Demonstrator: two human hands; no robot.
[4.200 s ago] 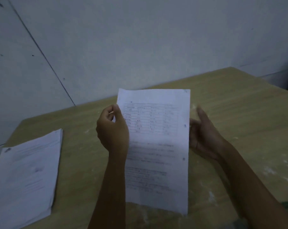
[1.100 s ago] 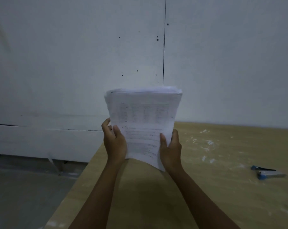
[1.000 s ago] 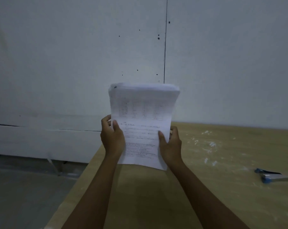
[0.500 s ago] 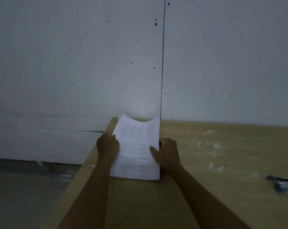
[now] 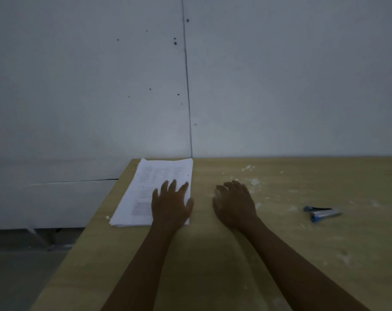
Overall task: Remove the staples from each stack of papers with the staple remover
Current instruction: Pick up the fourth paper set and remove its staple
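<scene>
**A:** Where's the stack of papers [image 5: 145,194] sitting relative to you?

**B:** Flat on the worktop [image 5: 213,265], under your left hand [image 5: 171,205]. That hand lies released, fingers straight and spread, resting on the stack's near right part. The stack's long axis runs away from you toward the wall [image 5: 280,86], and its left edge sits close to the worktop's left edge.

**A:** And the staple remover?

**B:** The blue and silver tool [image 5: 322,213], which I take to be the staple remover, lies well out to the right of your right hand [image 5: 234,205]. Its long axis runs roughly left to right, across your reach. Its jaw end I can't make out in this dim light.

**A:** What's my right hand doing?

**B:** It's released too, grasping nothing, fingers loosely bent over bare worktop just right of the stack. I can't tell whether it touches the surface.

**A:** So which hand goes for the tool?

**B:** Your right, I'd judge. It's clearly the nearer one, and your left is already steadying the stack. Expect a sideways reach to the right. White scraps [image 5: 253,181] litter the worktop beyond your right hand.
</scene>
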